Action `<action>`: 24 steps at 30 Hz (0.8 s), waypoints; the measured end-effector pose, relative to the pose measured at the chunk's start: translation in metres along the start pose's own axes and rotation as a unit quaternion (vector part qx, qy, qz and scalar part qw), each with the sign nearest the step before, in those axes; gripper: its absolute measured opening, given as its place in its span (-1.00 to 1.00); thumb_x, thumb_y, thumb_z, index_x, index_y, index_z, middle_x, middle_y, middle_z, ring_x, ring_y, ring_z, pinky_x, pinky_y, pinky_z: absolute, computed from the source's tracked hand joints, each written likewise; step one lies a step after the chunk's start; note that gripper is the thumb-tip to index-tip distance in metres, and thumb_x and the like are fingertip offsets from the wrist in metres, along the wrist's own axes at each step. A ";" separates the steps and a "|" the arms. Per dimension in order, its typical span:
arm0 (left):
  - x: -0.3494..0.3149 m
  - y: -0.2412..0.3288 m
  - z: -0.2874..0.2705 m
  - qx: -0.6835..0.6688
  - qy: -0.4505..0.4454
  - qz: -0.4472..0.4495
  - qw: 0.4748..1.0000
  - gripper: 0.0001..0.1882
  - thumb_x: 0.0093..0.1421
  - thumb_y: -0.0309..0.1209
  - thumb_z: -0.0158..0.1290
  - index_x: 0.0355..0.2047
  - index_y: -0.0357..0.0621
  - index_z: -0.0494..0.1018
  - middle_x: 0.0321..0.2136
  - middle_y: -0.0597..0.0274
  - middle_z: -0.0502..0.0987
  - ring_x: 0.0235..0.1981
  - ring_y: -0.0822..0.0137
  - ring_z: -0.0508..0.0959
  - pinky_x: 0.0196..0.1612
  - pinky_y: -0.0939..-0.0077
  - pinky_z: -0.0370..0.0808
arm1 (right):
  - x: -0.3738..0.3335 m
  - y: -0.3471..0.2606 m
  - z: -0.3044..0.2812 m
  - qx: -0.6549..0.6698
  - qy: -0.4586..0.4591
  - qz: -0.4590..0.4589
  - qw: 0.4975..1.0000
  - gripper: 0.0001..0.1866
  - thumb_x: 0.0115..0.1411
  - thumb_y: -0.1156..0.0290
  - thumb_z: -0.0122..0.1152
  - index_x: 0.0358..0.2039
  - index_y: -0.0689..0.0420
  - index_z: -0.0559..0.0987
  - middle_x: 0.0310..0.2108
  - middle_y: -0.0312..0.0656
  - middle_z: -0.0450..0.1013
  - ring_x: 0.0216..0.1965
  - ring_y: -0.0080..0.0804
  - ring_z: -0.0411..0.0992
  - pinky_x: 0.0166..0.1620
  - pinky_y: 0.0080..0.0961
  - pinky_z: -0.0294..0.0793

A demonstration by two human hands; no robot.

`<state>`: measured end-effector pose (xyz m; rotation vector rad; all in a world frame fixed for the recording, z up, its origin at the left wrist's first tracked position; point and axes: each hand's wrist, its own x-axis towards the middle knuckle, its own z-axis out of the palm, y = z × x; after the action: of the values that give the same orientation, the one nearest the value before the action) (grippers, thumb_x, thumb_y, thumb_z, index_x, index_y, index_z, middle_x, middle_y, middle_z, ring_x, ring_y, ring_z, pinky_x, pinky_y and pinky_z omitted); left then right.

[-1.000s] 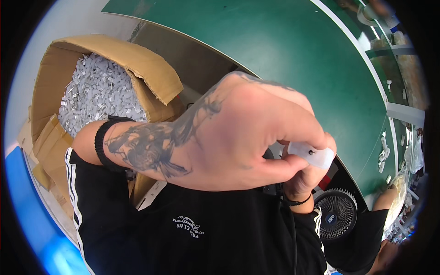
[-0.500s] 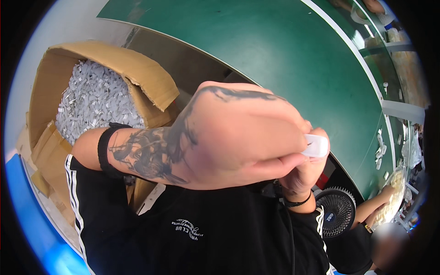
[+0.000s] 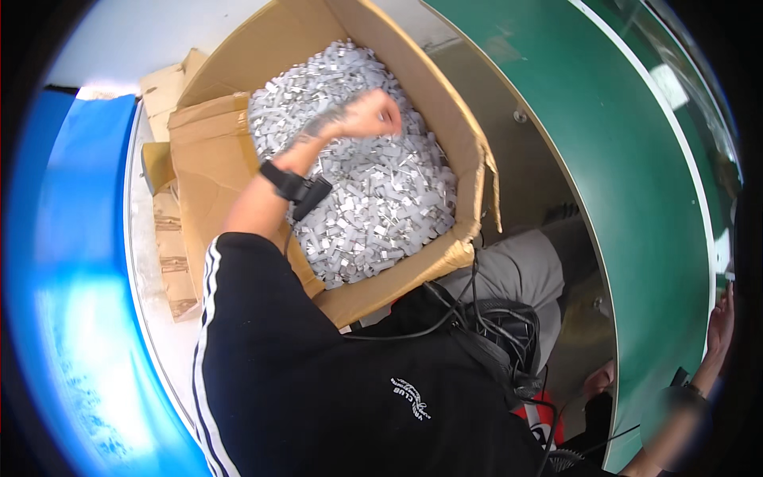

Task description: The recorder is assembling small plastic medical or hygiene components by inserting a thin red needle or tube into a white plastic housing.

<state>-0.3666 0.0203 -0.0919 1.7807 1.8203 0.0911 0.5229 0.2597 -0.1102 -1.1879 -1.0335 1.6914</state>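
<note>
Blue bin [image 3: 71, 318]: far left, only its curved wall in view, blurred toward the rim.
Flattened cardboard [image 3: 171, 246]: on the floor between the bin and the box.
Cardboard box [image 3: 214, 159]: flaps open, standing beside the green table, filled nearly to the top.
Small white parts [image 3: 381, 207]: loose heap inside the box; too small to tell their exact shape.
Left hand [image 3: 369, 115]: over the middle of the heap, fingers curled into a loose fist; whether a part sits inside the curl cannot be told. Dark band on the wrist.
Step in hand: by the look of it, a reach into the box at the point of grasping.
Next move calls for: probably fingers closed around one part only, then a lift clear of the box wall.
Green table [image 3: 636, 199]: right of the box, edge bent by the lens.
Right hand: not in view; hidden below the torso or out of frame.
Another person's hand [image 3: 719, 322]: at the far right table edge, partly cut off.
Cables and dark gear [image 3: 493, 334]: in the lap, tangled, hard to make out.
</note>
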 end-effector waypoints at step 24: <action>-0.011 0.018 0.016 -0.304 0.060 -0.043 0.950 -0.77 0.11 -0.35 0.20 -0.39 -0.25 0.43 -0.46 0.23 0.52 -0.48 0.48 0.50 -0.41 0.59 0.50 | -0.208 0.059 0.423 -0.348 0.033 -0.316 0.882 -0.71 0.13 0.54 0.01 -0.14 0.36 0.48 -0.40 -0.20 0.30 -0.44 -0.51 0.25 -0.29 -0.61 0.31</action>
<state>-0.3436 0.0065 -0.0935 1.2759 1.7000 0.6643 0.1553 -0.0240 -0.0084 -1.1235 -1.8298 0.7670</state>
